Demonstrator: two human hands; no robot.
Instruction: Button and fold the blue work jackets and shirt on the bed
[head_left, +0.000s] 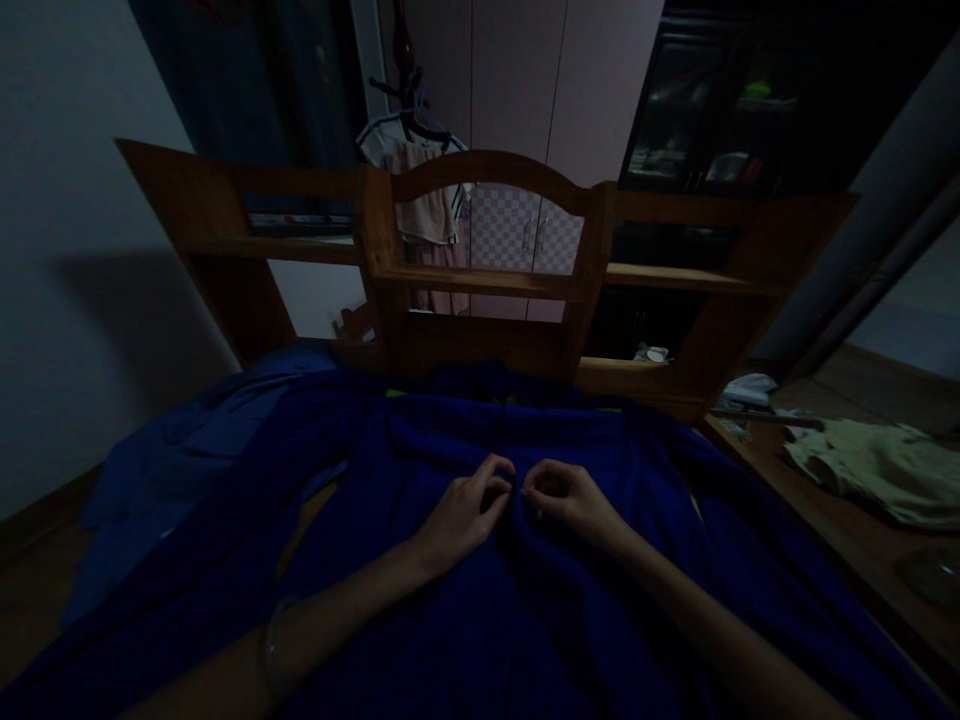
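- Dim room, and the big thing here is a dark blue garment, spread flat and wide across the lower half of the view, with its top edge just below the woodwork.
- Behind it stands a wooden shelf unit with an arched middle panel and open shelves on either side.
- Off to the left a lighter blue cloth lies rumpled, touching the dark garment's edge.
- Over on the right a pale green garment sits crumpled on a wooden surface, well apart from the hands.
- Above the arch a pinkish towel hangs from a hanger.
- Now the hands: the left hand rests on the garment's middle, fingers curled in tight and pinching a ridge of the blue fabric.
- The right hand mirrors it just beside, fingers closed on the same ridge, the two sets of fingertips nearly meeting.
- A thin bangle circles the left forearm.
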